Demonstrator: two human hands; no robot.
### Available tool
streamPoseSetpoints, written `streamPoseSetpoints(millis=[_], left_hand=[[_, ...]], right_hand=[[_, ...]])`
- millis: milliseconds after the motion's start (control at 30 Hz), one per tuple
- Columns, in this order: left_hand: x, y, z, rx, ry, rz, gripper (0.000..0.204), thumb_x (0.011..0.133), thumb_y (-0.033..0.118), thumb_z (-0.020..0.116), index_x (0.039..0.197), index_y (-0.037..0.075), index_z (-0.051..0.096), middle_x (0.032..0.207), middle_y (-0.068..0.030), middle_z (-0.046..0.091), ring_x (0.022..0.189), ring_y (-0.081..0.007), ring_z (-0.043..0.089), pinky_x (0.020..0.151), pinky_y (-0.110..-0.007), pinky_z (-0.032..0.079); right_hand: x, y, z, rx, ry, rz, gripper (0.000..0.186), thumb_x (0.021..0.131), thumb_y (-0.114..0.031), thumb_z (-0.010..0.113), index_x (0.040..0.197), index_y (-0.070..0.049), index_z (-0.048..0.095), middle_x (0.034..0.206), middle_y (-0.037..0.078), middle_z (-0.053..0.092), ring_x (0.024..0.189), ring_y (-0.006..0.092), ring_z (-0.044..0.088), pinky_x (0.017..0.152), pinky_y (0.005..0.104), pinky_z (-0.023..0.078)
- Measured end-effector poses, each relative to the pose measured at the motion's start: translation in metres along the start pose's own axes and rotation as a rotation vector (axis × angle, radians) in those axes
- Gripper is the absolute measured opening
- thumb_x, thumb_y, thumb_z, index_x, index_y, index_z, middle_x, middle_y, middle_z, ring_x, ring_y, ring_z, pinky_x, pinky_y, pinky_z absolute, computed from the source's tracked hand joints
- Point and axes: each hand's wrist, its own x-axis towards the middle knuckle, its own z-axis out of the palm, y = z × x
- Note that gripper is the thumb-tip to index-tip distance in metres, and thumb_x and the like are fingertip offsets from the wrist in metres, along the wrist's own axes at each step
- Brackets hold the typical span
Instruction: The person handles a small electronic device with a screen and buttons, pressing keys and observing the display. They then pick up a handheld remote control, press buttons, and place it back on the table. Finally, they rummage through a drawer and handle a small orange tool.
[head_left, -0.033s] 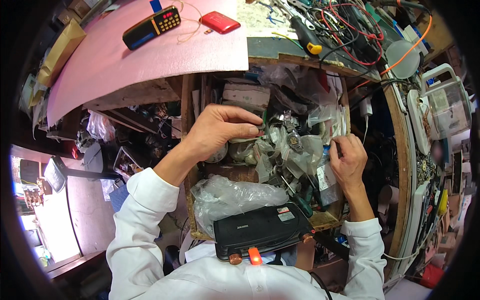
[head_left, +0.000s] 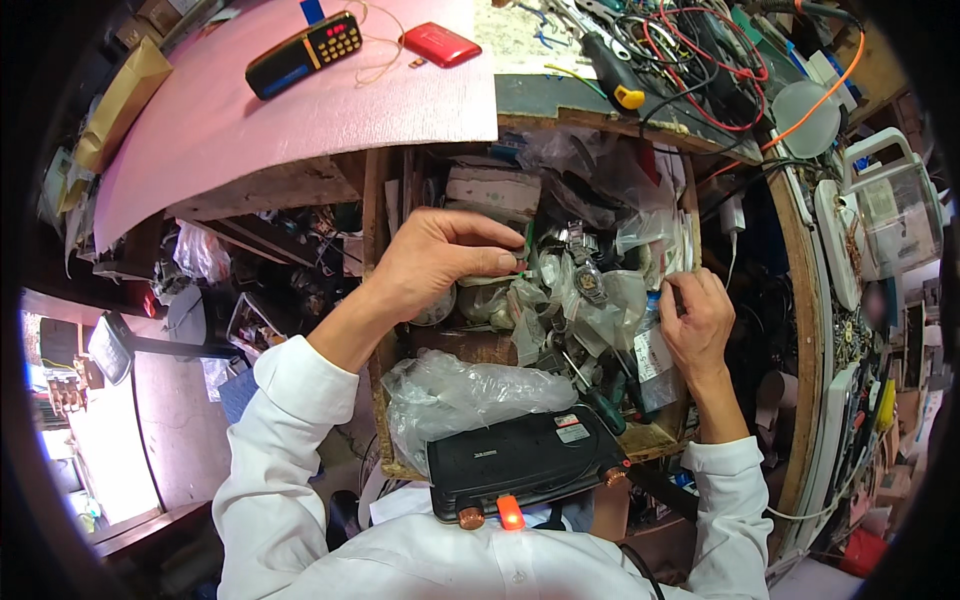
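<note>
My left hand (head_left: 445, 255) hovers over the left side of an open wooden drawer (head_left: 376, 225), its thumb and fingers pinching a small green-edged thing (head_left: 528, 236). What that thing is, I cannot tell. At the drawer's right side, my right hand (head_left: 697, 318) has its fingers curled beside a clear plastic packet (head_left: 655, 362) with a white label; its fingertips are partly hidden, so a grip on the packet cannot be confirmed. Between the hands lie a metal-banded wristwatch (head_left: 588, 283), several small plastic bags (head_left: 612, 325) and a green-handled screwdriver (head_left: 604, 408).
A crumpled clear bag (head_left: 470, 392) lies at the drawer's front, beside a black device (head_left: 520, 455) close to my body. Behind stand a pink-covered table (head_left: 300, 150), a radio (head_left: 303, 57), a red case (head_left: 440, 45) and tangled cables (head_left: 700, 60). A clear-lidded container (head_left: 895, 215) is at right.
</note>
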Motion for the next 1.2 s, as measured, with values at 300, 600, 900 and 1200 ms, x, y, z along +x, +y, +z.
streamPoseSetpoints(millis=[300,600,900,1200], left_hand=[[0.003,-0.004,-0.004,0.022,0.047,0.006,0.022,0.089,-0.001,0.079,0.109,-0.006,0.072,0.100,-0.0129,0.077,0.091,-0.0188,0.076,0.086,-0.029,0.060],[0.019,-0.008,-0.022,1.036,0.181,0.444,0.017,0.095,0.007,0.069,0.108,-0.004,0.070,0.087,-0.0230,0.072,0.080,-0.0365,0.073,0.072,-0.041,0.055],[0.031,-0.008,-0.021,1.275,0.131,0.388,0.016,0.094,0.013,0.070,0.105,0.002,0.073,0.090,-0.0262,0.071,0.087,-0.0466,0.068,0.075,-0.052,0.054],[0.051,-0.024,-0.013,1.614,0.077,0.257,0.014,0.091,0.019,0.067,0.095,0.009,0.075,0.087,-0.0212,0.073,0.083,-0.0402,0.074,0.074,-0.050,0.059]], right_hand=[[0.000,0.000,0.000,0.005,-0.003,0.006,0.009,0.083,-0.004,0.076,0.091,-0.004,0.071,0.083,0.012,0.061,0.079,0.0322,0.062,0.069,0.0415,0.050],[-0.001,0.000,0.000,0.007,-0.018,0.024,0.008,0.083,-0.003,0.075,0.090,-0.004,0.070,0.082,0.012,0.060,0.078,0.0325,0.062,0.068,0.0414,0.050],[0.001,0.000,-0.001,0.011,-0.017,0.009,0.009,0.083,-0.003,0.076,0.091,-0.004,0.070,0.081,0.012,0.060,0.077,0.0315,0.062,0.067,0.0404,0.050],[0.001,0.001,0.000,0.013,-0.015,0.006,0.010,0.083,-0.003,0.076,0.091,-0.003,0.070,0.081,0.012,0.060,0.077,0.0315,0.062,0.067,0.0406,0.050]])
